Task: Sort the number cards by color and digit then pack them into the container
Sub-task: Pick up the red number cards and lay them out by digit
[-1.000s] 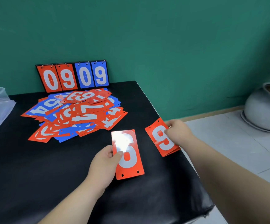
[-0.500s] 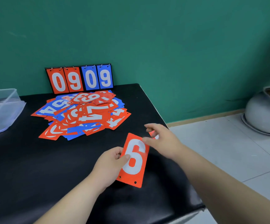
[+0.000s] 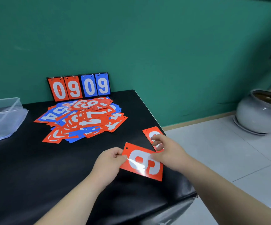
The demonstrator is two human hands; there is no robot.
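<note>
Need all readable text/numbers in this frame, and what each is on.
"0 9 0 9": scoreboard at the wall, first pair red, second pair blue.
"6" (or 9, it lies sideways): red card pinched by the left hand.
"4", "5" on blue, "7", "1", "4" on red: pile; the rest are overlapped, unreadable.
Second red card under the right hand: digit mostly hidden.
No brands or labels.

Red card (image 3: 142, 161) in left hand (image 3: 108, 163)

Scoreboard (image 3: 78, 86): red 09, blue 09. Sideways red card (image 3: 142, 161): 6/9. Card pile (image 3: 83, 119): 4, 7.
</note>
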